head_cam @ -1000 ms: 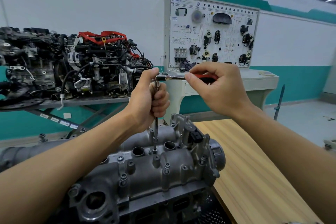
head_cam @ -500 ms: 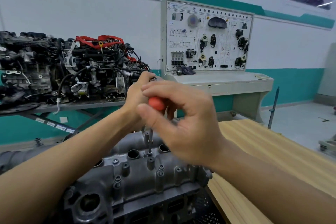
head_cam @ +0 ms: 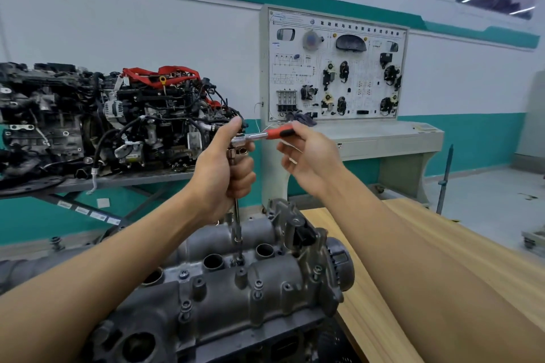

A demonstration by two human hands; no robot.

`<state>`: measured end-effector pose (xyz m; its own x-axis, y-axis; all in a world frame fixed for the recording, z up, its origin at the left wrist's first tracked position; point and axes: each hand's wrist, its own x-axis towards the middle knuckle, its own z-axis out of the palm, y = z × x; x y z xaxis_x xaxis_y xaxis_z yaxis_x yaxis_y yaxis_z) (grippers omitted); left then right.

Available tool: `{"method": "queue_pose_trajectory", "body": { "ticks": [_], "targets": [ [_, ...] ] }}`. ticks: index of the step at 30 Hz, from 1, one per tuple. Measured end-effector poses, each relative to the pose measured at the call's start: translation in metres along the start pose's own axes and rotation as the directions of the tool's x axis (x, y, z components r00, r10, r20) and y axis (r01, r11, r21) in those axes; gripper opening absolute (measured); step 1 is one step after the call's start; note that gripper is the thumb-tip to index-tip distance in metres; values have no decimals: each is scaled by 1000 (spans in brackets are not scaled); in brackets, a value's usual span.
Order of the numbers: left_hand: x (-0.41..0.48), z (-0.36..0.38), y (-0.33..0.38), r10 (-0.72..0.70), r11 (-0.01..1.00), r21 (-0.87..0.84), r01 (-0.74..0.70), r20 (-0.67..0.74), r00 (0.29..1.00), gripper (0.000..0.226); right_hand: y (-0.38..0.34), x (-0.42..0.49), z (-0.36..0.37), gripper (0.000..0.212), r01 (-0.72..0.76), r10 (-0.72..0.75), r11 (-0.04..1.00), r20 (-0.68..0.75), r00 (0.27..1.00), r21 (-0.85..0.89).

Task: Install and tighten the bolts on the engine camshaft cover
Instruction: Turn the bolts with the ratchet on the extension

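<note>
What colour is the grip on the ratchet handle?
Red with a black section. The ratchet handle shows best in the head view.

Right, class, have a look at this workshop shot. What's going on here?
A person is working a bolt into the camshaft cover, which sits beside a wooden table. The left hand grips the upright extension, thumb on top of the ratchet head. The right hand pinches the ratchet's red handle, which points right. The extension's tip sits on the bolt between two round holes in the cover.
</note>
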<state>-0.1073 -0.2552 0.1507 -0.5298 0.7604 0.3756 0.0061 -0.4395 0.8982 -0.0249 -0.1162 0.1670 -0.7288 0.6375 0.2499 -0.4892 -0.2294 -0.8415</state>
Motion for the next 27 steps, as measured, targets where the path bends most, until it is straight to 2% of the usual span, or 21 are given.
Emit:
{"method": "queue_pose_trajectory", "body": {
  "ticks": [2, 4, 6, 7, 9, 10, 11, 12, 13, 15, 17, 18, 19, 21, 23, 25, 27],
  "targets": [
    [0, -1, 1, 14, 1000, 5, -14, -74, 997, 45, 5, -27, 2, 7, 181, -168, 976, -112, 979, 123],
    [2, -2, 0, 27, 999, 21, -24, -116, 993, 47, 15, -63, 7, 5, 455, -437, 883, -148, 887, 118],
    [2, 2, -1, 9, 1000, 19, -7, -123, 992, 48, 28, -100, 22, 11, 695, -695, 719, 2, 719, 11],
    [1, 6, -2, -18, 998, -56, 13, -83, 996, 46, 33, -112, 33, 14, 773, -767, 631, 97, 635, -70],
    [0, 15, -6, -8, 916, -398, 45, 96, 995, 36, 37, -123, 52, 21, 862, -829, 464, 243, 503, -202],
    [-1, 18, -6, 37, 868, -495, 32, 130, 991, 33, 37, -121, 57, 23, 885, -837, 411, 294, 461, -220],
    [1, 16, -5, 39, 863, -505, 15, 97, 995, 34, 36, -118, 57, 24, 896, -836, 391, 326, 442, -212],
    [4, 13, -3, 5, 896, -443, 5, 21, 1000, 38, 35, -112, 54, 22, 893, -829, 409, 334, 449, -187],
    [5, 7, -1, -16, 951, -309, -4, -62, 998, 43, 33, -106, 48, 18, 876, -818, 460, 314, 482, -148],
    [6, -5, 2, -10, 997, -83, 1, -106, 994, 51, 28, -87, 31, 9, 775, -761, 628, 155, 630, -63],
    [3, -7, 3, -44, 998, -34, 43, -26, 999, 49, 20, -57, 15, 8, 569, -562, 822, -114, 819, 34],
    [1, -3, 3, -64, 998, -12, 65, 37, 997, 47, 15, -40, 8, 10, 430, -406, 898, -199, 892, 97],
    [0, 2, 2, -83, 996, 26, 80, 98, 992, 45, 11, -24, 4, 12, 281, -244, 946, -214, 946, 163],
    [0, 12, 1, -109, 990, 112, 89, 183, 977, 43, 5, 2, 0, 15, 24, 2, 975, -117, 993, 220],
    [0, 14, 2, -112, 987, 132, 87, 194, 975, 44, 4, 14, 1, 18, -80, 87, 979, -31, 996, 189],
    [-2, 8, 3, -94, 993, 86, 82, 147, 985, 44, 5, 8, 4, 17, -56, 66, 982, -52, 996, 179],
    [-2, 2, 4, -77, 996, 50, 73, 81, 994, 39, 8, -13, 5, 9, 127, -82, 960, -183, 980, 249]
  ]
}}
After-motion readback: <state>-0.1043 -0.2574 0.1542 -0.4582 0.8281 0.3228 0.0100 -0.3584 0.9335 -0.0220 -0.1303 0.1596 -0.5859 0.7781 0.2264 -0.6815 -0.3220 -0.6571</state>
